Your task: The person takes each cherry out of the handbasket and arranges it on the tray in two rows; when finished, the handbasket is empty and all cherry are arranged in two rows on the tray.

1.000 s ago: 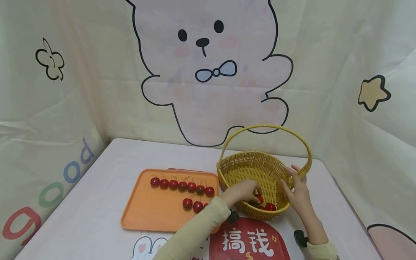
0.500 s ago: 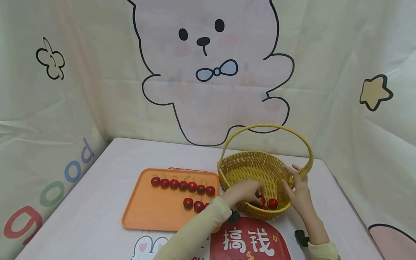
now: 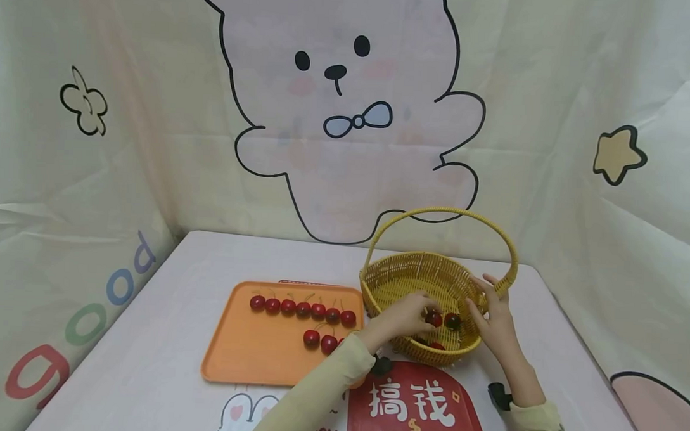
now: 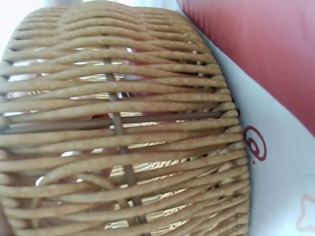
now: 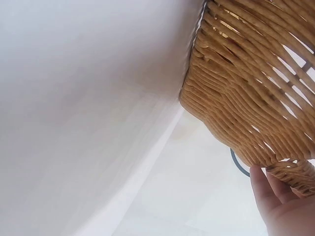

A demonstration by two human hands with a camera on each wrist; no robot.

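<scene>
Nearest, a red print showed on the white bench. Past it, the left hand pinched a cherry inside the yellow basket, another cherry just beside it, while the right hand gripped the basket's rim near the handle. An orange tray alongside held two rows of cherries. Behind hung a cloth with a bear.

Head view is bright, light soft and even; surface pale with faint shadows, backdrop folds lightly shaded, basket in decent focus. Left wrist: one corner blown out to white, red print hazy, basket weave soft. Right wrist: grey cast over surface, soft shadow along basket's base.
</scene>
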